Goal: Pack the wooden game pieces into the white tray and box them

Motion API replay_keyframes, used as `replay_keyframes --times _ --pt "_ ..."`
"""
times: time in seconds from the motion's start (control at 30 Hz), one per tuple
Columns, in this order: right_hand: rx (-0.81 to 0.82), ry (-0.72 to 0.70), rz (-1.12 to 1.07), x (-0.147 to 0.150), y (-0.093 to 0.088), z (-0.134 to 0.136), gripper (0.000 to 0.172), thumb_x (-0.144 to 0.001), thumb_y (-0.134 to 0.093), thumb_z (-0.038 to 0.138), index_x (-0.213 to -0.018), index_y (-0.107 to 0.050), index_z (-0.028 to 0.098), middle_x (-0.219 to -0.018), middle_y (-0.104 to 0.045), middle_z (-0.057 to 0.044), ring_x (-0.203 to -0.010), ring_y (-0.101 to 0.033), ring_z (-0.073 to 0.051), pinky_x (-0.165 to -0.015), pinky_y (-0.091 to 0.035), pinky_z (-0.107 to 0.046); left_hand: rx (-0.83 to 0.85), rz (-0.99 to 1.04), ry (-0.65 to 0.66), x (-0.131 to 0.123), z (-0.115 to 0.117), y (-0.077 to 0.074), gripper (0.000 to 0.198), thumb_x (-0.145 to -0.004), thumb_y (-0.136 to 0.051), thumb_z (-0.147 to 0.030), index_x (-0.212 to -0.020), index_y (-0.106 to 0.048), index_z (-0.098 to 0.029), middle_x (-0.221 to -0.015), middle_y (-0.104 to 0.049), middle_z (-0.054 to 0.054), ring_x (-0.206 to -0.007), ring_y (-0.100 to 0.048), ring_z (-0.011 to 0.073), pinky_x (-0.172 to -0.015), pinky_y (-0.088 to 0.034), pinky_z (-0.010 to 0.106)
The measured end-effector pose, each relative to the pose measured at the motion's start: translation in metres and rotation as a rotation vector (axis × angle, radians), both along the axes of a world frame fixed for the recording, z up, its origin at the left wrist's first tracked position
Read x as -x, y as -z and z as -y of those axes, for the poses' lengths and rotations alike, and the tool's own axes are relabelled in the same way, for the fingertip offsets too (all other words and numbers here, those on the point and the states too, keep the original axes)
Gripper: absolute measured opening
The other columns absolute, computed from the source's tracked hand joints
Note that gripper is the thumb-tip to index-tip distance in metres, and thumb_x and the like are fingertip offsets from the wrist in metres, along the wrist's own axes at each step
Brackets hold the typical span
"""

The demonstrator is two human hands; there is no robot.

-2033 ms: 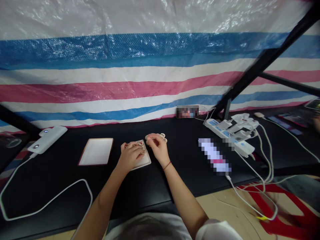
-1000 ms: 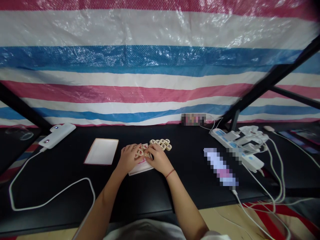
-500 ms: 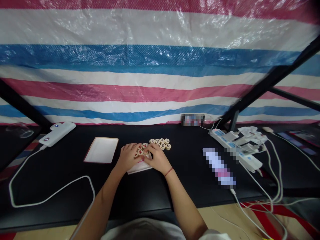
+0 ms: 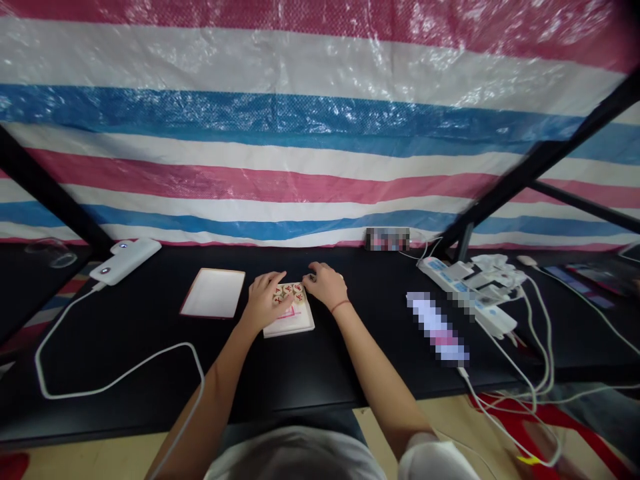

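My left hand (image 4: 265, 300) lay curved along the left side of a shallow, white, square-cornered tray (image 4: 299, 325), its thumb spread away from the fingers and reaching over toward the near row. Between them sat a cluster of cream, disc-shaped game pieces with red characters (image 4: 289, 289), grouped in the far part of the tray; the near part showed bare white with a pink marking. I could not tell how firmly the left fingers pressed on the discs. My right hand (image 4: 326, 285) was just beyond the tray's far right corner, curled fairly narrow, with a dark-marked disc (image 4: 313, 277) partly showing by its fingertips. Whether it was gripped or merely covered, I could not tell.

I judged the discs to be light and hard, smooth enough to slide against each other, and not easily broken. The sound hold seemed to be thumb and finger on opposite sides of the round rim. The tray looked light too, its thin walls likely to flex a little, so it was better steadied by its edges than pinched at one wall.

To the left, an open, white-lined, dark-red-edged box lid (image 4: 214, 293) lay on the black, smooth tabletop (image 4: 300, 380), near my left hand but apart from it.
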State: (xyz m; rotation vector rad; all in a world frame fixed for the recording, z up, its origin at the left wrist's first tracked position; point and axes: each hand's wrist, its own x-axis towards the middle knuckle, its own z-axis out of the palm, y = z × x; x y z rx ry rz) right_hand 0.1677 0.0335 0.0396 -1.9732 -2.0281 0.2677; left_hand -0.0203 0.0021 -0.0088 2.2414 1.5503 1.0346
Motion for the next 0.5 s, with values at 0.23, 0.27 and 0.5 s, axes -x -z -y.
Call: replay_keyframes --times 0.23,0.27,0.5 --pt "0.221 0.066 0.148 0.018 -0.009 -0.016 0.026 -0.082 -0.054 0.02 -0.104 -0.068 0.018 -0.103 -0.07 -0.015 -0.095 -0.068 -0.03 -0.077 -0.049 -0.034 -0.12 0.108 0.001 0.006 -0.002 -0.003 0.042 -0.085 -0.058 -0.035 -0.126 -0.057 -0.024 -0.119 -0.059 0.01 -0.115 -0.052 0.0254 -0.1 -0.042 0.042" --pt "0.218 0.07 0.137 0.018 -0.009 -0.016 0.026 -0.082 -0.054 0.019 -0.103 -0.069 0.018 -0.102 -0.07 -0.016 -0.096 -0.068 -0.03 -0.077 -0.049 -0.034 -0.13 0.114 0.001 0.006 -0.002 -0.004 0.041 -0.085 -0.058 -0.035 -0.125 -0.057 -0.024 -0.117 -0.06 0.009 -0.114 -0.053 0.0252 -0.1 -0.042 0.042" --pt "-0.081 0.001 -0.25 0.013 -0.011 0.005 0.018 -0.083 -0.059 0.025 -0.097 -0.069 0.02 -0.093 -0.073 -0.008 -0.085 -0.07 -0.021 -0.08 -0.051 -0.032 -0.156 0.053 -0.007 0.006 0.001 -0.014 0.033 -0.09 -0.051 -0.031 -0.121 -0.061 -0.024 -0.114 -0.064 0.008 -0.11 -0.057 0.0236 -0.099 -0.043 0.042"
